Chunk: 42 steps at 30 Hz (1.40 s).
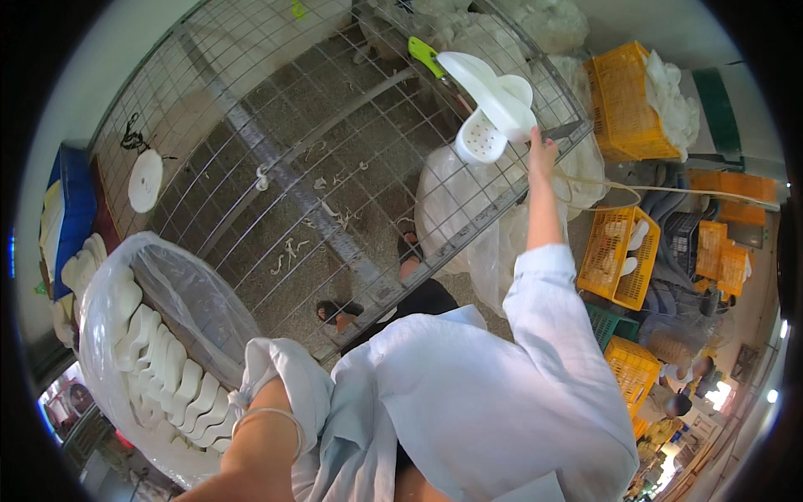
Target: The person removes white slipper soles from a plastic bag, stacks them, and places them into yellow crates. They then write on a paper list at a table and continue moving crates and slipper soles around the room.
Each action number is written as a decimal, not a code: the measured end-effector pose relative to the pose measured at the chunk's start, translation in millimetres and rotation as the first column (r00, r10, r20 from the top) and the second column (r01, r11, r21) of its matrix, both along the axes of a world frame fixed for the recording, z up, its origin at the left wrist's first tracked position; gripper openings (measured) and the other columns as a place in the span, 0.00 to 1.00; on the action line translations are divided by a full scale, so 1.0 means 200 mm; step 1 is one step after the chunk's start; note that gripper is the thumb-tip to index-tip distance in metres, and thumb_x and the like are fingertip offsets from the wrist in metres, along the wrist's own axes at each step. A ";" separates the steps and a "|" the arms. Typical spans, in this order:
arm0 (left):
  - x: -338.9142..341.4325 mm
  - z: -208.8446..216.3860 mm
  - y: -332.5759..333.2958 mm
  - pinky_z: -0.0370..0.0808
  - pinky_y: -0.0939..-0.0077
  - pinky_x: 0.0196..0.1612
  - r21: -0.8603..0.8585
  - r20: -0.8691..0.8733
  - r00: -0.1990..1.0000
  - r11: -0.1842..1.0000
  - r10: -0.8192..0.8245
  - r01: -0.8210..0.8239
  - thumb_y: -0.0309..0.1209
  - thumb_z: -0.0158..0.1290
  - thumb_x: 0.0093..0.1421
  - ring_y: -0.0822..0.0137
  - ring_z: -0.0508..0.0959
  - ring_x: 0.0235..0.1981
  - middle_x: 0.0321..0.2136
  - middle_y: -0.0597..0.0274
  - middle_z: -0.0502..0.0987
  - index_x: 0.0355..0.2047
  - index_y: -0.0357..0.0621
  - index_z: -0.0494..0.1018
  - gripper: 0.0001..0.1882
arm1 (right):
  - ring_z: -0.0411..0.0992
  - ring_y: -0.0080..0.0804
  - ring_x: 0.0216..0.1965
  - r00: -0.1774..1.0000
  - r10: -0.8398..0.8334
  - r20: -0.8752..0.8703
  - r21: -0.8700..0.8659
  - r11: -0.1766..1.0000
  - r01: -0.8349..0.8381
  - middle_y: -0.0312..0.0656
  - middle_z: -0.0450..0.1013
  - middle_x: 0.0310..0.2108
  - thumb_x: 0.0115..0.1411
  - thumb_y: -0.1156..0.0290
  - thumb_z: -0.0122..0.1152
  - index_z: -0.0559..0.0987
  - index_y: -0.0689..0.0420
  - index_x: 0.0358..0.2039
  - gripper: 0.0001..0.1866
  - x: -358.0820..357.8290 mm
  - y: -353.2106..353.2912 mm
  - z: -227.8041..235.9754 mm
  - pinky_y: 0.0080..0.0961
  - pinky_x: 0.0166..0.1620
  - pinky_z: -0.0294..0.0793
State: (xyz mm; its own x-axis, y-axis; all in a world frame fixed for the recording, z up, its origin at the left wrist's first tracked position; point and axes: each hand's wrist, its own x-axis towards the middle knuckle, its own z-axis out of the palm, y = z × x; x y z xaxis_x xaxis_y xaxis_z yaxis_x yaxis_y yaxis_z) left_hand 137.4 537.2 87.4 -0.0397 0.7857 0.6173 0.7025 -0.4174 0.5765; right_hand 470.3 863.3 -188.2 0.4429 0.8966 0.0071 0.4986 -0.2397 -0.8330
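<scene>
My right arm reaches out to the far right part of a wire-mesh table (322, 180). There my right hand (542, 153) is closed, its thumb and fingers at the near end of a white slipper (485, 88). Against that slipper lies a second white piece with a perforated, rounded end (481, 140). Just beyond them is a tool with a bright green handle (425, 56); its other end is partly hidden behind the slipper. My left forearm (259, 435) runs down to the lower left, and the hand itself is outside the picture.
A clear plastic bag (209, 280) at left holds stacked white slipper-shaped pieces (180, 381). A white disc (145, 181) rests at the mesh's left edge. White scraps (288, 251) show through the mesh. Yellow crates (615, 255) and stuffed plastic bags (468, 217) stand at right.
</scene>
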 end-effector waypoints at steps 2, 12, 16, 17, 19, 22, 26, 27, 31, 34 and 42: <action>0.14 0.01 0.19 0.67 0.73 0.39 -0.004 -0.003 0.998 0.998 -0.070 0.070 0.30 0.53 0.48 0.59 0.70 0.37 0.38 0.51 0.69 0.41 0.34 0.66 0.20 | 0.65 0.27 0.30 0.889 -0.058 -0.455 -0.400 0.905 -0.146 0.38 0.68 0.28 0.47 0.53 0.64 0.72 0.62 0.34 0.25 0.09 0.21 0.00 0.22 0.33 0.66; 0.41 0.07 0.55 0.66 0.74 0.39 0.015 0.067 0.966 0.969 -0.248 0.248 0.31 0.50 0.51 0.64 0.69 0.36 0.37 0.54 0.69 0.39 0.34 0.67 0.16 | 0.68 0.31 0.44 0.756 0.171 -0.631 -0.065 0.960 -0.271 0.47 0.71 0.40 0.44 0.54 0.66 0.72 0.65 0.43 0.31 -0.12 -0.20 0.09 0.26 0.48 0.62; 0.35 -0.03 0.52 0.66 0.74 0.39 0.103 0.272 0.932 0.970 -0.239 0.218 0.32 0.49 0.52 0.65 0.69 0.36 0.36 0.55 0.69 0.38 0.34 0.67 0.15 | 0.68 0.30 0.42 0.799 0.197 -0.568 -0.133 0.936 -0.326 0.48 0.71 0.39 0.44 0.55 0.66 0.72 0.66 0.42 0.32 -0.32 -0.21 0.06 0.27 0.45 0.64; 0.34 -0.08 0.53 0.66 0.74 0.39 0.132 0.379 0.901 0.976 -0.210 0.172 0.32 0.48 0.53 0.66 0.68 0.36 0.36 0.55 0.69 0.38 0.34 0.67 0.15 | 0.69 0.30 0.42 0.785 0.154 -0.600 -0.122 0.952 -0.280 0.48 0.71 0.38 0.44 0.55 0.65 0.72 0.66 0.42 0.31 -0.32 -0.20 0.07 0.27 0.45 0.64; 0.32 -0.22 0.58 0.65 0.75 0.39 0.226 0.613 0.761 0.970 -0.210 0.086 0.32 0.48 0.53 0.67 0.68 0.36 0.36 0.56 0.69 0.37 0.34 0.68 0.14 | 0.66 0.24 0.39 0.688 0.154 -0.710 -0.035 0.967 -0.253 0.41 0.70 0.39 0.46 0.54 0.63 0.69 0.63 0.45 0.31 -0.28 -0.25 0.12 0.20 0.40 0.63; 0.40 -0.51 0.75 0.65 0.75 0.39 -0.313 0.804 0.561 0.943 0.200 0.113 0.33 0.47 0.54 0.68 0.68 0.36 0.36 0.57 0.69 0.36 0.34 0.68 0.14 | 0.64 0.28 0.48 0.279 0.106 -0.954 0.053 0.980 -0.189 0.38 0.66 0.48 0.54 0.60 0.55 0.63 0.59 0.52 0.28 -0.12 -0.55 0.27 0.29 0.50 0.63; 0.64 -0.82 0.76 0.62 0.64 0.54 -0.495 0.865 0.427 0.595 0.265 0.633 0.51 0.57 0.48 0.56 0.63 0.53 0.49 0.45 0.63 0.55 0.33 0.53 0.44 | 0.59 0.33 0.55 0.244 0.006 -0.970 -0.028 0.990 -0.137 0.42 0.62 0.53 0.54 0.60 0.54 0.59 0.64 0.55 0.32 0.08 -1.15 0.50 0.34 0.57 0.57; 0.72 -0.86 0.73 0.61 0.64 0.55 -0.267 0.964 0.229 0.511 0.137 0.817 0.54 0.58 0.46 0.56 0.61 0.54 0.51 0.43 0.61 0.57 0.34 0.50 0.48 | 0.60 0.33 0.54 0.299 -0.012 -0.954 -0.047 0.993 -0.108 0.43 0.63 0.52 0.52 0.60 0.58 0.59 0.64 0.55 0.34 0.11 -1.28 0.55 0.33 0.57 0.56; 1.03 -0.90 0.61 0.62 0.67 0.54 0.053 0.988 -0.081 0.211 0.129 0.976 0.45 0.63 0.43 0.59 0.65 0.52 0.50 0.49 0.65 0.56 0.35 0.53 0.47 | 0.62 0.33 0.52 0.585 0.141 -0.799 0.120 0.990 -0.074 0.45 0.65 0.50 0.47 0.62 0.63 0.61 0.64 0.54 0.36 0.26 -1.64 0.75 0.32 0.55 0.60; 1.32 -0.90 0.48 0.63 0.65 0.53 0.074 0.993 -0.074 0.011 0.090 0.997 0.32 0.63 0.43 0.61 0.67 0.50 0.48 0.54 0.68 0.54 0.35 0.57 0.40 | 0.66 0.31 0.48 0.744 0.131 -0.655 0.278 0.958 0.076 0.45 0.67 0.45 0.43 0.69 0.68 0.65 0.63 0.49 0.33 0.42 -1.91 0.87 0.30 0.51 0.65; 2.37 -1.14 -0.43 0.69 0.66 0.49 0.272 0.900 -0.048 -0.472 0.434 0.838 0.42 0.47 0.57 0.64 0.70 0.47 0.49 0.58 0.68 0.54 0.41 0.59 0.27 | 0.69 0.29 0.43 0.803 -0.081 -0.591 0.338 0.878 0.338 0.41 0.70 0.39 0.41 0.82 0.67 0.67 0.63 0.42 0.26 0.90 -2.73 0.90 0.27 0.46 0.69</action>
